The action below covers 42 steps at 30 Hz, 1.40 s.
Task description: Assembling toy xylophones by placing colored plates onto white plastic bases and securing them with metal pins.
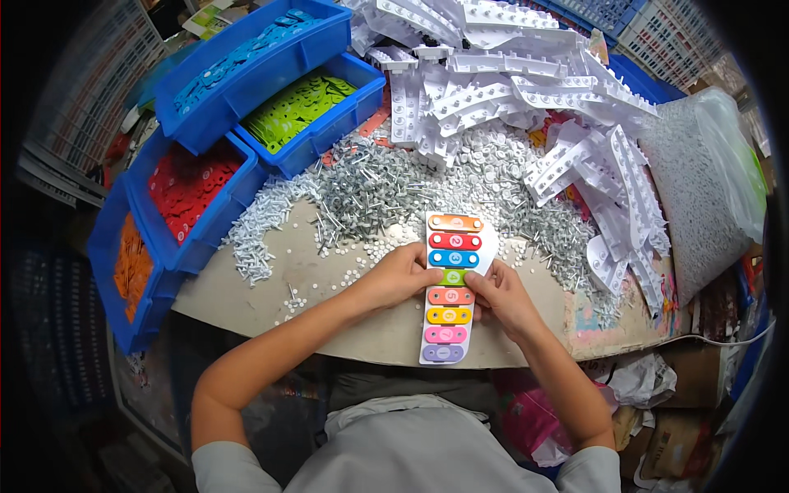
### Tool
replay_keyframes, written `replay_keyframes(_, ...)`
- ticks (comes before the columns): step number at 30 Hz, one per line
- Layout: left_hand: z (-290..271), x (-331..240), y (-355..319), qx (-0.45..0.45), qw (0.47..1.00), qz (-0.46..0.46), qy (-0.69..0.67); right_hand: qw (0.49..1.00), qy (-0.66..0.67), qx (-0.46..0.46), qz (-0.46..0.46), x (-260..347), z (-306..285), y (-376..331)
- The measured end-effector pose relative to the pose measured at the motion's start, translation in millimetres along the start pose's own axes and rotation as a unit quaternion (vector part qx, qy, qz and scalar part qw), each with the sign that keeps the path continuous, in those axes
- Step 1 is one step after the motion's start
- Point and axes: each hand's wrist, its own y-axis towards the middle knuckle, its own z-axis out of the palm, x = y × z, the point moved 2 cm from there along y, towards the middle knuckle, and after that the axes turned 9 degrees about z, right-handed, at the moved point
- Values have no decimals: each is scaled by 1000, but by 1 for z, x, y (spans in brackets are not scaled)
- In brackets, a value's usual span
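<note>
A toy xylophone (449, 297) with a white base and several coloured bars lies upright before me at the table's near edge. White caps sit on both ends of its top three bars, orange, red and blue; the coral, yellow and pink bars lower down show bare holes. My left hand (399, 276) grips the left side of the base, its thumb on the left end of the green bar (454, 278). From the other side my right hand (503, 297) closes around the edge, thumb at the green bar's right end. The fingers under the base are hidden.
Piles of metal pins (370, 197) and white caps (485, 156) spread beyond the xylophone. White plastic bases (477, 99) are heaped behind. Blue bins (209, 115) of coloured bars stand at the left. A clear bag (699, 181) of small pieces stands at the right.
</note>
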Motion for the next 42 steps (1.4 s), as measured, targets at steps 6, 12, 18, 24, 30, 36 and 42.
replay_keyframes(6, -65, -42, -33, -273, 879, 213, 327, 988, 69, -134, -21, -19, -11, -18)
replay_keyframes(12, -157, -41, -37, -239, 729, 275, 579, 958, 127, -175, -190, -41, -13, -25)
replay_keyframes(18, -159, -32, -47, -258, 692, 277, 615, 840, -229, -363, -332, -36, -36, -55)
replay_keyframes(24, -153, -32, -45, -253, 691, 251, 628, 646, -433, -565, -277, -23, -130, -93)
replay_keyframes(30, -145, -47, -63, -310, 632, 255, 663, 634, -463, -586, -199, -40, -170, -91)
replay_keyframes(36, -81, -61, -78, -308, 790, 278, 452, 620, -489, -594, -154, -41, -158, -85)
replay_keyframes(42, -15, -33, -72, -159, 968, 159, 112, 810, -233, -432, -321, -7, -62, -75)
